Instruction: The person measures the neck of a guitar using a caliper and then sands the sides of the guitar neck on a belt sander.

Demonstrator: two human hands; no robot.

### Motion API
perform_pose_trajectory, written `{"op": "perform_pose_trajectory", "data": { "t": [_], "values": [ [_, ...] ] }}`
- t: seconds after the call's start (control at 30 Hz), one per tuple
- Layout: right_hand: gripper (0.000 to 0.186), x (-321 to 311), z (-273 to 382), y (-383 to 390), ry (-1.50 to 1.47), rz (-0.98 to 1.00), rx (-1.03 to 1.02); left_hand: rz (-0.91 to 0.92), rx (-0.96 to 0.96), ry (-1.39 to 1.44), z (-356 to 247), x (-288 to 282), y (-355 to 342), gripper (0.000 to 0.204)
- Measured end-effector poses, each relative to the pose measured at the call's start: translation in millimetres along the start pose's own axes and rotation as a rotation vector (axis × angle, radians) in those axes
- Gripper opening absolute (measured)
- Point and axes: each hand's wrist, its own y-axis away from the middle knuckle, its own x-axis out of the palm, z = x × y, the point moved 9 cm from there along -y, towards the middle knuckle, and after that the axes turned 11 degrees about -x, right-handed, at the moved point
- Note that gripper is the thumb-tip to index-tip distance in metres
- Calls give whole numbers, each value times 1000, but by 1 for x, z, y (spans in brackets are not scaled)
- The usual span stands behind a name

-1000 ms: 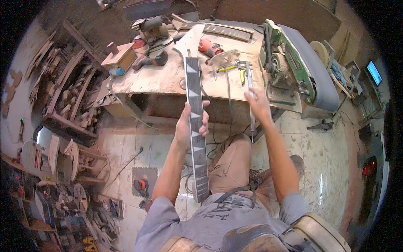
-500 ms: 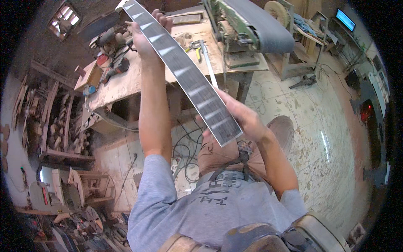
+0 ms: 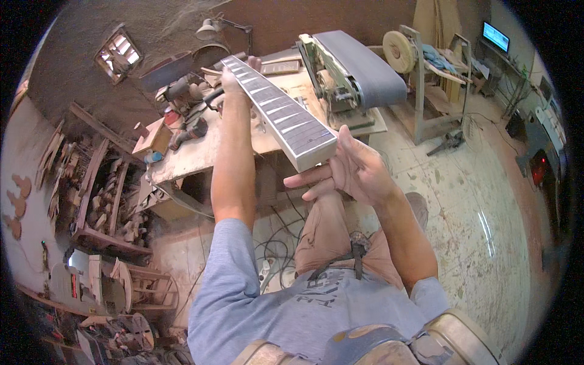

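Note:
A long guitar neck (image 3: 286, 115) with a dark fretboard and pale triangular inlays stretches diagonally away from me over the workbench. My left hand (image 3: 232, 82) grips its far part, fingers partly hidden by it. My right hand (image 3: 356, 173) is at the square near end, thumb raised beside it and fingers extended beneath, supporting it. Behind the neck's near end stands a green belt sander (image 3: 359, 67) with a grey belt. The workbench (image 3: 196, 159) also carries a cordless drill (image 3: 187, 134) and a light wooden box (image 3: 152, 137), left of my left forearm.
A desk lamp (image 3: 208, 27) is at the back. A wooden frame stand (image 3: 418, 121) with a round disc stands right of the sander, near a lit screen (image 3: 496, 36). Wood-filled shelving (image 3: 106, 194) is on the left; cables (image 3: 274, 243) lie on the tiled floor.
The neck, upright in my left hand a second ago, now points away diagonally. My right hand left the metal tool's spot for the neck's near end. That tool is no longer clearly visible.

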Motion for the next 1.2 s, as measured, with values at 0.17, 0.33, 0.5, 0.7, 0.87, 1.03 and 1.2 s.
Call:
{"op": "perform_pose_trajectory", "data": {
  "t": [0.17,0.33,0.5,0.7,0.87,1.03,1.2],
  "values": [
    [75,-4,8,-7,18,-28,-51,-182,-9,6,18,-3,14,55],
    [75,-2,7,-9,32,-39,-43,-219,-35,-58,12,-17,10,60],
    [74,-5,4,-9,168,-64,-54,-105,-78,-18,17,10,16,63],
    [62,9,7,-5,1087,113,-143,211,-202,-454,20,62,35,55],
    [58,35,136,9,1988,66,-590,547,-283,-891,44,180,89,46],
    [112,59,249,-9,2972,200,-429,892,-146,-1328,120,293,160,48],
    [66,8,307,32,2797,252,55,1345,-237,-1546,201,354,218,48]
  ]
}}
